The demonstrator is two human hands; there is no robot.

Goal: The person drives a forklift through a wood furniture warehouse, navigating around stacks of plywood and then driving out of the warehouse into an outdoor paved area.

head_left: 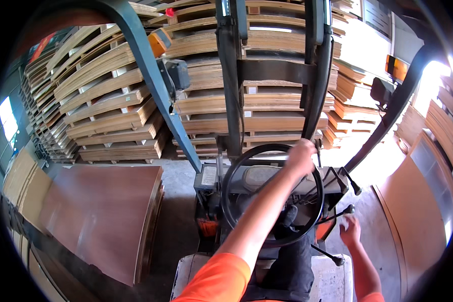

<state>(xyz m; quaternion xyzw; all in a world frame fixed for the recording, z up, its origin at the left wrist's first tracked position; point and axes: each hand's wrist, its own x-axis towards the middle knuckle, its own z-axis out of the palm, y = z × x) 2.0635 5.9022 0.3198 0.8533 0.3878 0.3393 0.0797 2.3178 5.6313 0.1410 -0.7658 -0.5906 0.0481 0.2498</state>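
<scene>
I sit in a forklift with its black steering wheel (226, 201) in front of me. My left hand (301, 158) is closed on the wheel's upper right rim, the arm reaching across the wheel. My right hand (351, 232) hangs just below the black knob of a lever (349, 209); its fingers are apart and slightly bent, and it appears to hold nothing. Two more black-knobbed levers (356, 190) stand farther forward on the right. Beside the seat, another lever (337, 260) angles up near my right forearm. A shoe (287, 215) shows through the wheel.
Ahead, the dark mast (231, 85) stands before tall stacks of wooden boards (277, 103). More stacked boards (105, 95) rise at the left. A low pile of brown sheets (100, 216) lies close on the left. Large panels (412, 186) lean at the right. Blue-grey frame posts (153, 85) flank the view.
</scene>
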